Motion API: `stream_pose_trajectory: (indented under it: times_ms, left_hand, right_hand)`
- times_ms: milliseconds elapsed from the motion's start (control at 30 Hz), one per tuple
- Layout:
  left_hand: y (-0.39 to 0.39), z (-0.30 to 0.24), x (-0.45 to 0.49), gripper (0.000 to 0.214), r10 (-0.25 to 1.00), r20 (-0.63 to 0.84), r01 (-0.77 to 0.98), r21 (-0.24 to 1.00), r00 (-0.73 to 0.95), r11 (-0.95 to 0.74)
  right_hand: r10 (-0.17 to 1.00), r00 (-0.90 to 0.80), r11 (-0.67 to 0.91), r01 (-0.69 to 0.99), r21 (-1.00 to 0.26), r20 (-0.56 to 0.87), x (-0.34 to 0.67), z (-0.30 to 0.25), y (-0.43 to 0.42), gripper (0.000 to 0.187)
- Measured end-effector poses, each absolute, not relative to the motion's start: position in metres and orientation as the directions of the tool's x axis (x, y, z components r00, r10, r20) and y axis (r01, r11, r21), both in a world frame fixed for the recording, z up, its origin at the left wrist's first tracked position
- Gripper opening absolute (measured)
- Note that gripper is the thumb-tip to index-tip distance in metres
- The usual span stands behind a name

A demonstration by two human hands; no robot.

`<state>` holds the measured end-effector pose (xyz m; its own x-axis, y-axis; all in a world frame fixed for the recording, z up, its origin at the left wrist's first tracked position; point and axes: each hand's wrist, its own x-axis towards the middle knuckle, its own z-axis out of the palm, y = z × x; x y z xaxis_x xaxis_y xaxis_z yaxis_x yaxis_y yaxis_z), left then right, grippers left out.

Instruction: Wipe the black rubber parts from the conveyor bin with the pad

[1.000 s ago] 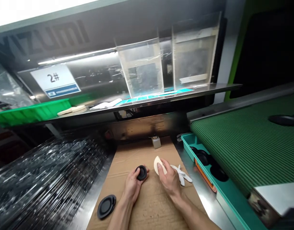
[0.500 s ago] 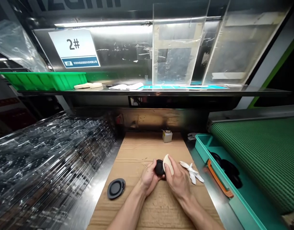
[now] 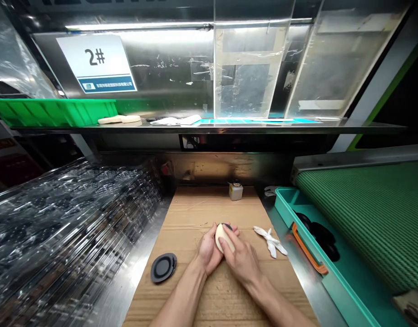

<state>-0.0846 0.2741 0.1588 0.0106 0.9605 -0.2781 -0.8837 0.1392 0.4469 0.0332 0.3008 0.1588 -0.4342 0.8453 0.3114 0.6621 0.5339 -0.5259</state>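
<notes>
At far left lies a tall stack of clear moulded plastic trays (image 3: 69, 213), and above it sits a green plastic bin (image 3: 52, 112) on a steel shelf, below a "2#" sign (image 3: 96, 63). Next comes a sheet of brown cardboard (image 3: 191, 204) on the steel bench, with a flat black round disc (image 3: 163, 268) lying on it, just beside the left hand (image 3: 209, 252). That hand cups a second black disc (image 3: 226, 225), mostly hidden, while the right hand (image 3: 239, 259) clamps a cream sponge (image 3: 222, 238) down against it, so the two hands are together, nearly touching. Beyond them stands a small bottle (image 3: 236, 191). To the right lie a crumpled white glove (image 3: 270, 240), then a teal tray (image 3: 297, 204) holding dark round parts (image 3: 317, 235), and a green ribbed conveyor belt (image 3: 365, 218).
</notes>
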Motion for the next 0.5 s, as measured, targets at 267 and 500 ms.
stream_pose_trajectory:
  times_ms: [267,500]
  left_hand:
    - [0.2726,0.1594,-0.0834,0.032,0.961,-0.277,-0.845,0.514,-0.001,0.147]
    - [0.2719,0.1634,-0.084,0.03,0.959,-0.284,-0.835,0.529,-0.005,0.153]
  right_hand:
    - [0.84,-0.427,0.542,0.693,-0.475,0.336,0.0349,0.1608,0.2983,0.046]
    - [0.818,-0.435,0.576,0.638,-0.512,0.377,0.0343,0.1613,0.2966,0.047]
